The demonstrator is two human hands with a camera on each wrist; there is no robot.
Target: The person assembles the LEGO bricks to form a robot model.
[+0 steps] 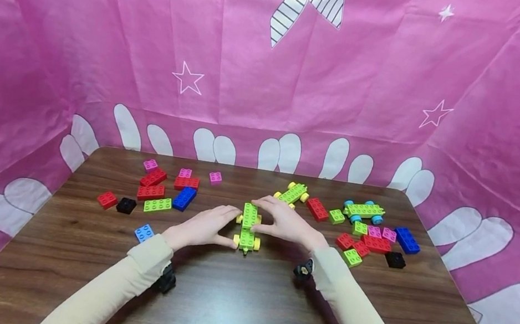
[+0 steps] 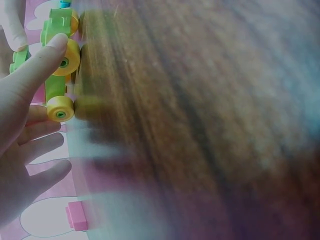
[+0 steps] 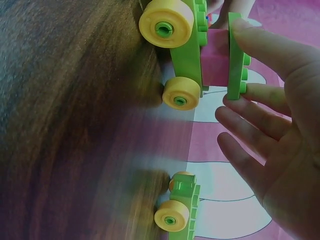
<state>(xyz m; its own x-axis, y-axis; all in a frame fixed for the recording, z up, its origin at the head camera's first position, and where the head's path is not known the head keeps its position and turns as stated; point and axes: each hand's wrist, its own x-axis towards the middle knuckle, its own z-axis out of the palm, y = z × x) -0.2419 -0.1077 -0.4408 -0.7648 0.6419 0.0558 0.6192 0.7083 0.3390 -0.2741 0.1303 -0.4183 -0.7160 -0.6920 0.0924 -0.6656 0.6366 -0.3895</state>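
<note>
A light-green toy car base [image 1: 246, 241] with yellow wheels stands mid-table, lengthwise toward me. In the right wrist view a pink brick [image 3: 215, 57] sits on its studs, and against that brick's top lies a light-green building brick [image 3: 235, 60]. My right hand [image 1: 283, 221] pinches this green brick by its ends between thumb and fingers; the other fingers are spread. At the car's left side, my left hand [image 1: 205, 226] has its thumb [image 2: 42, 62] nearly straight across a yellow wheel [image 2: 70, 57]. Its other fingers reach toward the far wheel [image 2: 61, 109], loosely extended.
Red, pink, green, black and blue bricks [image 1: 184, 198] lie to the left, with a light-blue brick [image 1: 144, 233] near my left wrist. Behind my right hand stands another yellow-wheeled car base [image 1: 293, 194]. A blue-wheeled base [image 1: 365, 211] and several bricks [image 1: 376, 244] lie right.
</note>
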